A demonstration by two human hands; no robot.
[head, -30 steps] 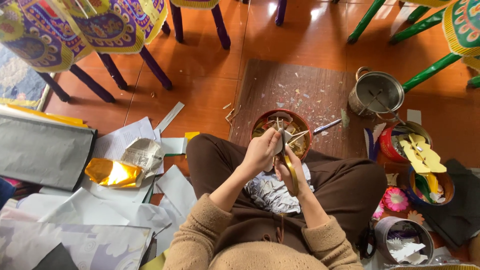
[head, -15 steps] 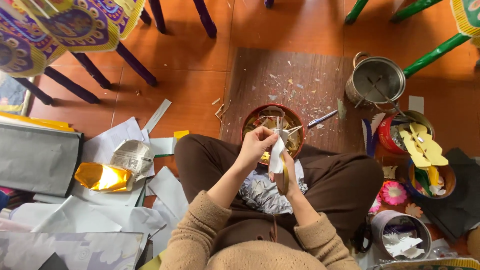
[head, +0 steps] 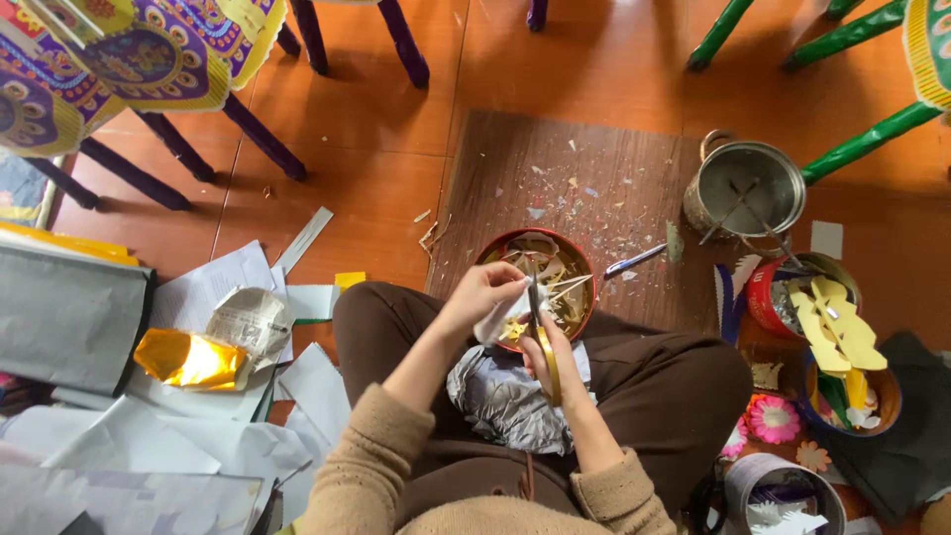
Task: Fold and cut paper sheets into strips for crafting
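Head view, only camera. I see the person seated on the orange-brown wooden floor (head: pixel 396 188), legs in brown trousers, sleeves of tan knit.

Left hand (head: pixel 482 294): grip closed narrow on a small white paper strip (head: pixel 501 319), held over the near rim of the round red bowl (head: pixel 540 282).

Right hand (head: pixel 557 359): grip closed around yellow-handled scissors (head: pixel 540 342); blades point up toward the strip. Whether the blades touch the paper I cannot tell.

Open room: the dark brown rectangular mat (head: pixel 584 188) beyond the bowl is bare but for scattered paper chips. Purple stool legs (head: pixel 267 139) bound the far left, green legs (head: pixel 852 139) the far right.

Materials: crumpled silver foil sheet (head: pixel 505 396) lies in the lap, just under both hands. On the left floor, loose white paper sheets (head: pixel 198 436), a shiny gold foil wad (head: pixel 188 359) and a grey flat folder (head: pixel 69 317).

Containers: the red bowl holds pale paper offcuts. The grey metal pot (head: pixel 745 188) holds thin sticks. A red round tin (head: pixel 792 297) on the right carries yellow paper cut-outs (head: pixel 832 327).
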